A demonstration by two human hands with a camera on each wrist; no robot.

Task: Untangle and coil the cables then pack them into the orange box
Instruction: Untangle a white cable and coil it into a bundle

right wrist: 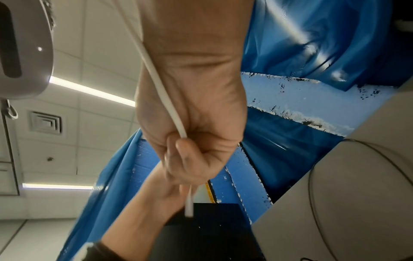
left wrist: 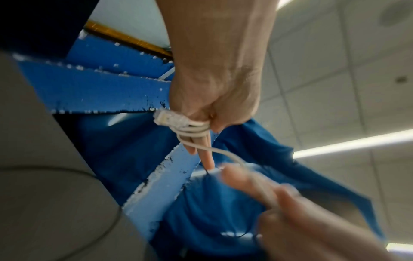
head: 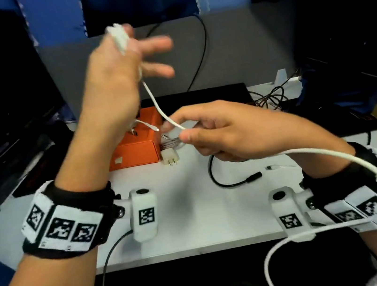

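My left hand [head: 125, 61] is raised above the table with a white cable [head: 159, 107] wound in loops round its fingers. In the left wrist view the thumb pins the cable's clear connector [left wrist: 165, 119] against those loops [left wrist: 193, 131]. From there the cable slopes down to my right hand [head: 180, 131], which pinches it between thumb and fingers. In the right wrist view the cable [right wrist: 161, 88] runs along the palm into the curled fingers [right wrist: 190, 150]. The slack trails over my right wrist and down off the table edge. The orange box [head: 134, 151] stands below my left hand with thin white leads inside.
A white wall plug [head: 170, 158] with a bundled lead lies just right of the box. A black cable [head: 225, 181] curves on the white table [head: 196, 228] between my wrists. Tangled black cables [head: 269, 99] sit at the back right, and dark monitors flank both sides.
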